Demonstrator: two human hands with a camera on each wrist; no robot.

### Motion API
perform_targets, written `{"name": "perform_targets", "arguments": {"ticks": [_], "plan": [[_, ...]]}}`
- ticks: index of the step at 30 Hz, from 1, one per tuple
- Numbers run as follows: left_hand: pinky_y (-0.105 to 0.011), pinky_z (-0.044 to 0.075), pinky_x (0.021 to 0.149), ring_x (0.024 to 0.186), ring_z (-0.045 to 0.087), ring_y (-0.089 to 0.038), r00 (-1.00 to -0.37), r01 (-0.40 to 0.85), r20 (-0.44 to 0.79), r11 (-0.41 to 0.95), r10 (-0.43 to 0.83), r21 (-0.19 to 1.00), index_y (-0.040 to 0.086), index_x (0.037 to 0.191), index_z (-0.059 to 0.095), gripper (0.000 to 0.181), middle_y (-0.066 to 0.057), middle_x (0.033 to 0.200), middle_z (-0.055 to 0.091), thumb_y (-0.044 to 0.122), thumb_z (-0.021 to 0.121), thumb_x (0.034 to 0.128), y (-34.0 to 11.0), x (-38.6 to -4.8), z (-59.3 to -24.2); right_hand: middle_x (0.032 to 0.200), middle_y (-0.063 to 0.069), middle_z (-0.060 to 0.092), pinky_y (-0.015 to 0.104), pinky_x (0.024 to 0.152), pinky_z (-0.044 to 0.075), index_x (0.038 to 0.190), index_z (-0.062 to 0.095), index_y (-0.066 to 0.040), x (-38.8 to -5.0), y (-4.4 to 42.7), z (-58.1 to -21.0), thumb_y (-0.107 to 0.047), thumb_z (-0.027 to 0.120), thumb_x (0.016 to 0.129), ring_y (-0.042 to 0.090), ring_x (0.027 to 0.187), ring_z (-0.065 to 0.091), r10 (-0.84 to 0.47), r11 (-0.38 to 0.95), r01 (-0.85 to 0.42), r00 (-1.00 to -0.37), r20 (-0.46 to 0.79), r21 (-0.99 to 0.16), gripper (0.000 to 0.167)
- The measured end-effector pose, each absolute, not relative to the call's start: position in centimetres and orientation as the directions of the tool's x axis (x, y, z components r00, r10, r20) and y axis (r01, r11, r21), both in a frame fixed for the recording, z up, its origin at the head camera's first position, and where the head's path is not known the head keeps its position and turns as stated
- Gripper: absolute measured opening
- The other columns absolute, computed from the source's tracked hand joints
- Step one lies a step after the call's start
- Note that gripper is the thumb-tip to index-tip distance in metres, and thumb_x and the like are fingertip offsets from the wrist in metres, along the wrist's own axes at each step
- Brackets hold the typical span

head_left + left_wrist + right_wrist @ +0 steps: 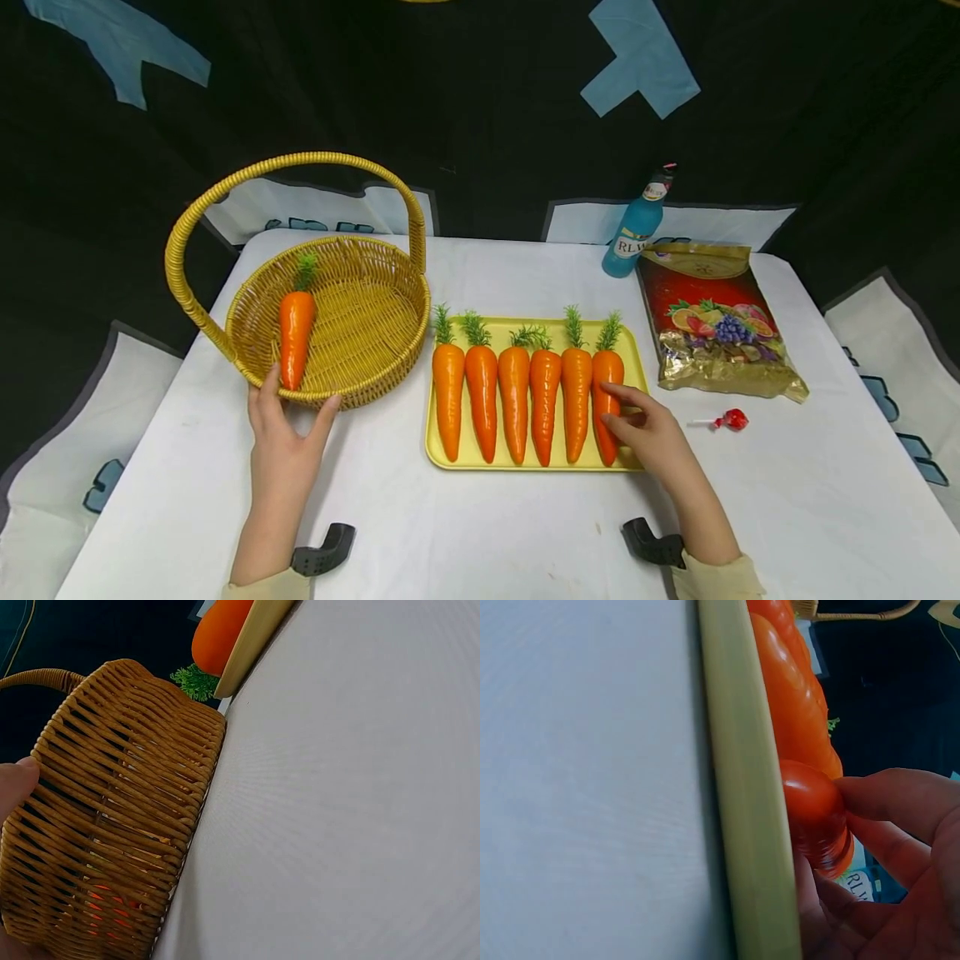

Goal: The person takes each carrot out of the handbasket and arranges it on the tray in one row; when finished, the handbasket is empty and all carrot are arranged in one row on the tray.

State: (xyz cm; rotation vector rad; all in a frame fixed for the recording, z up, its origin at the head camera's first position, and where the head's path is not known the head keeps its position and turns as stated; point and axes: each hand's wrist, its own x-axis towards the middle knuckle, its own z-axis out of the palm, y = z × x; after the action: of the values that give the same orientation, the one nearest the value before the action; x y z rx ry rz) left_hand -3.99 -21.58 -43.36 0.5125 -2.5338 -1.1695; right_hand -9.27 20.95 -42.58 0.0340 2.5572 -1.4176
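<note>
A yellow wicker basket [367, 325] with a tall arched handle stands on the left, one carrot [297, 333] lying in it. My left hand [285, 450] touches the basket's near rim, thumb and fingers spread apart; in the left wrist view the thumb [16, 784] lies against the weave. Several orange carrots with green tops lie side by side on a yellow tray [525, 327]. At the row's right end my right hand [652, 429] pinches the last carrot [607, 375] between thumb and fingers. The right wrist view shows this carrot's tip [810, 799] close by the tray's edge.
Behind the tray's right side stands a blue bottle [636, 229], with a red and gold bag [720, 325] beside it. A red lollipop [733, 419] lies right of my right hand. Dark cloth [495, 125] hangs behind the white table [480, 533].
</note>
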Motion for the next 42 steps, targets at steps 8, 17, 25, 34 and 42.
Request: {"name": "perform_targets", "arguments": {"ticks": [8,17,25,34,42], "plan": [[-0.069,0.031,0.096,0.136,0.028,-0.042,-0.890,-0.202,0.110,0.599,-0.443,0.775,0.020,0.156,0.008,0.091,-0.011,0.159,-0.001,0.042,0.067,0.0897,-21.5,-4.0,-43.3,0.114,0.017,0.058,0.033,0.070,0.049,0.134,0.057,-0.009,-8.9,20.4,-42.5,-0.011,0.065,0.091,0.026,0.088,0.059,-0.091,0.640,0.050,-0.986,-0.140,-0.767,0.044],[-0.068,0.031,0.096,0.137,0.027,-0.041,-0.891,-0.188,0.123,0.601,-0.438,0.777,0.019,0.155,0.009,0.090,-0.009,0.159,0.001,0.040,0.067,0.0899,-21.5,-3.9,-43.2,0.112,0.014,0.058,0.035,0.071,0.048,0.133,0.058,-0.010,-8.6,19.4,-42.1,-0.015,0.065,0.091,0.023,0.085,0.057,-0.092,0.761,-0.021,-0.993,-0.076,-0.648,0.042],[-0.070,0.032,0.094,0.136,0.028,-0.044,-0.892,-0.201,0.108,0.600,-0.438,0.774,0.020,0.156,0.008,0.091,-0.009,0.159,-0.001,0.043,0.066,0.0898,-21.6,-3.9,-43.2,0.125,0.020,0.056,0.041,0.077,0.052,0.136,0.056,-0.011,-8.4,19.8,-41.9,-0.019,0.064,0.094,0.028,0.093,0.060,-0.124,0.739,-0.023,-0.987,-0.103,-0.673,0.043],[-0.069,0.033,0.093,0.135,0.029,-0.045,-0.893,-0.195,0.117,0.607,-0.435,0.770,0.020,0.155,0.008,0.091,-0.010,0.159,0.001,0.043,0.067,0.0895,-21.6,-3.9,-43.4,0.133,0.020,0.051,0.032,0.070,0.050,0.139,0.053,-0.014,-8.5,20.2,-41.5,-0.024,0.064,0.094,0.027,0.092,0.059,-0.125,0.743,0.016,-0.979,-0.162,-0.670,0.048],[-0.069,0.034,0.092,0.134,0.031,-0.044,-0.893,-0.194,0.121,0.612,-0.434,0.767,0.019,0.155,0.009,0.090,-0.011,0.158,0.005,0.042,0.067,0.0897,-21.6,-3.9,-43.4,0.128,0.022,0.052,0.033,0.067,0.050,0.139,0.052,-0.012,-8.4,20.2,-41.2,-0.024,0.065,0.093,0.027,0.090,0.059,-0.120,0.775,-0.007,-0.983,-0.136,-0.632,0.049]]}}
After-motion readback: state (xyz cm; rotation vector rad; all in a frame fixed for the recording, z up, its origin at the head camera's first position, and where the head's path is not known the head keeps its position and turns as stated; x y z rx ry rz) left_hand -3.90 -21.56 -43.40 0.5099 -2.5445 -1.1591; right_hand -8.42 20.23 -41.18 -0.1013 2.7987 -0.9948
